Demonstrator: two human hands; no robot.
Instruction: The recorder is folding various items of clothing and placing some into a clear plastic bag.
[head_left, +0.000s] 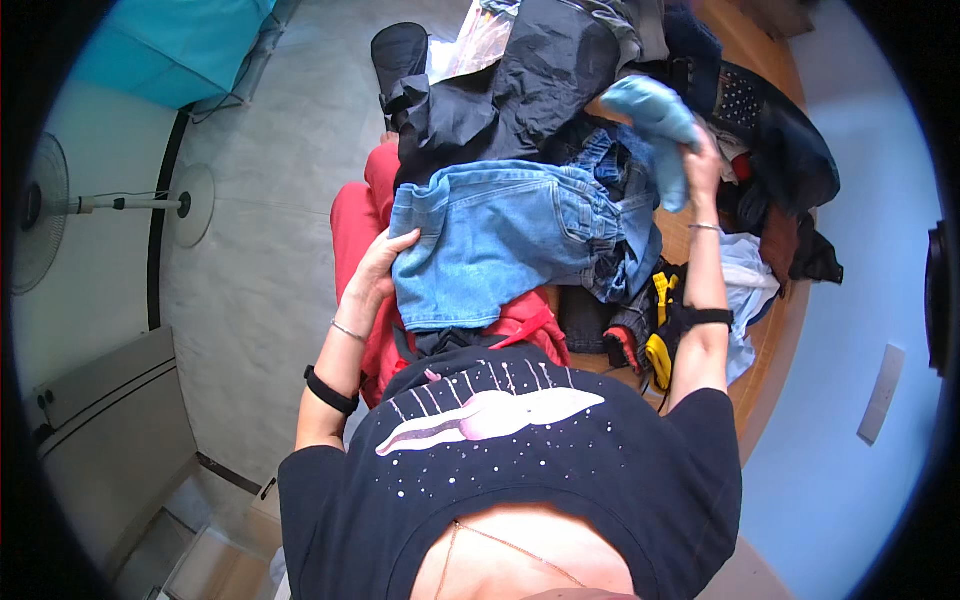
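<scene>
Blue denim shorts (487, 240) with a gathered waistband lie across my lap, over red trousers (352, 225). My left hand (382, 262) grips the leg hem of the shorts at their left end. Raised at the right, my right hand (703, 161) is closed around a bunched light-blue cloth item (656, 112), slightly blurred. Beneath that item, darker denim is bunched against the waistband of the shorts. A black garment or fabric (525, 97) is spread just beyond the shorts, with a clear plastic packet (476, 45) on it.
Piled clothes, dark ones (795, 150) and a pale-blue one (739, 277), lie on a wooden surface (757, 360) at the right, by a wall. Black-and-yellow items (660, 360) sit near my right elbow. A standing fan (45, 210) and a turquoise fabric item (172, 45) are at the left.
</scene>
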